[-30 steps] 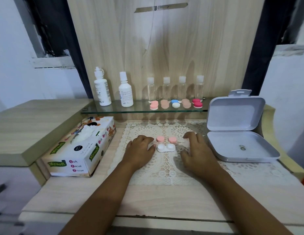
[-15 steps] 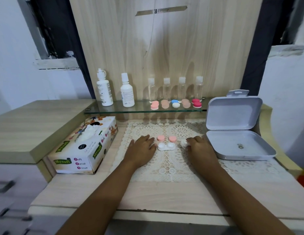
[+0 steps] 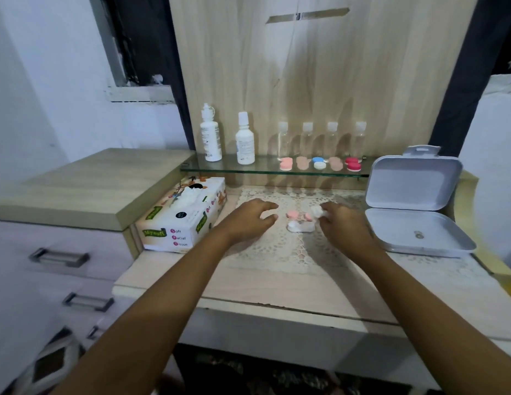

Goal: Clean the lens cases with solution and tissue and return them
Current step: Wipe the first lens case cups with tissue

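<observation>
A white lens case (image 3: pixel 300 227) lies open on the lace mat (image 3: pixel 280 252), its two pink caps (image 3: pixel 292 214) just behind it. My right hand (image 3: pixel 341 226) pinches a crumpled white tissue (image 3: pixel 317 211) right above the case's right side. Left of the case, my left hand (image 3: pixel 250 219) hovers over the mat with loosely curled fingers, holding nothing. Two white solution bottles (image 3: pixel 245 139) stand on the glass shelf (image 3: pixel 234 168). Several more lens cases (image 3: pixel 319 163) in pink, blue-white and red lie along that shelf.
A tissue box (image 3: pixel 183 216) sits left of the mat. An open grey plastic box (image 3: pixel 414 212) stands at the right, lid up. Several clear small bottles (image 3: pixel 307 139) line the shelf's back. Drawers (image 3: pixel 60 256) are lower left.
My right hand lifted off the mat with the tissue pinched in its fingers, near the case. My left hand rose and moved slightly left, away from the case. The camera has shifted.
</observation>
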Available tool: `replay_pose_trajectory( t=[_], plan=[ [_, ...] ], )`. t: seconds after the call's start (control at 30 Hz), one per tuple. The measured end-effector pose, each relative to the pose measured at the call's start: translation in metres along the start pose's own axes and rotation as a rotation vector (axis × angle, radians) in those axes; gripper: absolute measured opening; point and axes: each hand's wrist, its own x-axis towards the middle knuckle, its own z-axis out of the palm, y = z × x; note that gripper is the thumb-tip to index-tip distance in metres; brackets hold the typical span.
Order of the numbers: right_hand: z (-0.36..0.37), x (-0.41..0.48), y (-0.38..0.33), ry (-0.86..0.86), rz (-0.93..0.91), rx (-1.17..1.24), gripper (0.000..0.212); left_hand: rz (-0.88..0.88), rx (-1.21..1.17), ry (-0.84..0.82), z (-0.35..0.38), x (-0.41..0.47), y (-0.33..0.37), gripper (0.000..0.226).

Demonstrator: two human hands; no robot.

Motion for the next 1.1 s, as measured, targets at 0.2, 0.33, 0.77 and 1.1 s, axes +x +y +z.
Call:
replay_pose_trajectory(
  t=[0.2,0.33,0.77,1.1],
  plan=[
    [0.018,-0.014,-0.047,-0.02,-0.101,0.108,0.026,-0.005,0.137,0.019,-0.018,-0.075,-0.014,0.043],
    [0.033,-0.03,-0.087,-0.07,-0.168,0.145,0.028,-0.071,0.227,0.082,-0.032,-0.119,-0.031,0.043],
    [0.101,-0.087,-0.248,-0.267,-0.497,0.344,0.032,-0.398,0.285,0.257,-0.089,-0.265,-0.127,0.044],
    [0.198,-0.133,-0.326,-0.538,-0.601,0.365,0.034,-0.617,0.205,0.238,-0.057,-0.343,-0.227,0.04]
  ],
)
